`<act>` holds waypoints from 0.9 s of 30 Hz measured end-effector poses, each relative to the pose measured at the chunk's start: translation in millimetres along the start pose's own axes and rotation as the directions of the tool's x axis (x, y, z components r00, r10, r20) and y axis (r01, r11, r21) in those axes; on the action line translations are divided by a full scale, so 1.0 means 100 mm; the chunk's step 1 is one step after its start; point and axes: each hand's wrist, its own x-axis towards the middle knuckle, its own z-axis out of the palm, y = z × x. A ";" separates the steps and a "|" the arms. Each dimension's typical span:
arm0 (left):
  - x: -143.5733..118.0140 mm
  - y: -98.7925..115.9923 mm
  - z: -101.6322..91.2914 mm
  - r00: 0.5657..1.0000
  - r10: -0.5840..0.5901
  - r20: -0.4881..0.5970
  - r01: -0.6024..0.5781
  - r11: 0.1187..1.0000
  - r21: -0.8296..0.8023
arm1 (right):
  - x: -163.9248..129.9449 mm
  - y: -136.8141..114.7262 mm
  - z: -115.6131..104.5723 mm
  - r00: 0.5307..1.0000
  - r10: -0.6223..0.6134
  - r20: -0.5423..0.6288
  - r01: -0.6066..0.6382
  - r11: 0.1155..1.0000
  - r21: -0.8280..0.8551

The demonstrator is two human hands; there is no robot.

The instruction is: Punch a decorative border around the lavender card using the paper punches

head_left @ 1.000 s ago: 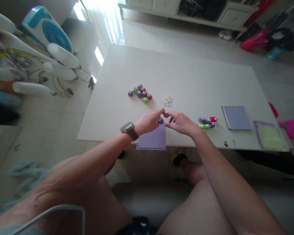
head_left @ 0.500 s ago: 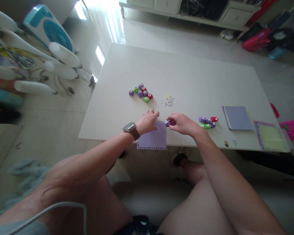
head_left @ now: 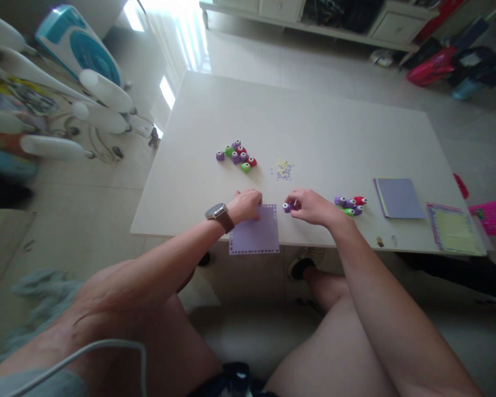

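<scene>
My right hand (head_left: 312,207) grips a small purple punch (head_left: 288,207) just off the right edge of a purple paper sheet (head_left: 255,237) that overhangs the white table's (head_left: 314,132) front edge. My left hand (head_left: 244,205), with a watch on its wrist, rests with curled fingers on the sheet's upper left corner. A little pile of yellow and purple paper bits (head_left: 283,169) lies just beyond both hands.
Several coloured punches (head_left: 236,155) are grouped at the table's middle left, and more coloured punches (head_left: 350,205) lie right of my right hand. A purple paper stack (head_left: 399,197) and a bordered yellow sheet (head_left: 454,229) lie further right. Fans and clutter stand on the floor at left.
My right hand took the purple punch off the sheet's top edge and drew it to the right. My left hand pulled back from near the punch and settled on the sheet's corner.
</scene>
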 end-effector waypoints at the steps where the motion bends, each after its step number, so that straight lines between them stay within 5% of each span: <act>1: 0.00 0.00 -0.01 1.000 0.007 0.000 -0.007 1.000 0.005 | 0.00 0.00 0.00 1.000 0.004 0.003 -0.004 1.000 0.007; 12: 0.03 -0.02 -0.24 0.999 0.007 0.031 -0.005 0.997 -0.080 | 0.01 0.00 0.02 0.998 0.041 0.038 -0.042 0.998 0.039; 27: 0.08 -0.04 -0.27 0.999 0.014 0.043 -0.008 0.990 -0.143 | 0.04 0.04 0.07 1.000 0.011 -0.006 -0.010 0.996 0.093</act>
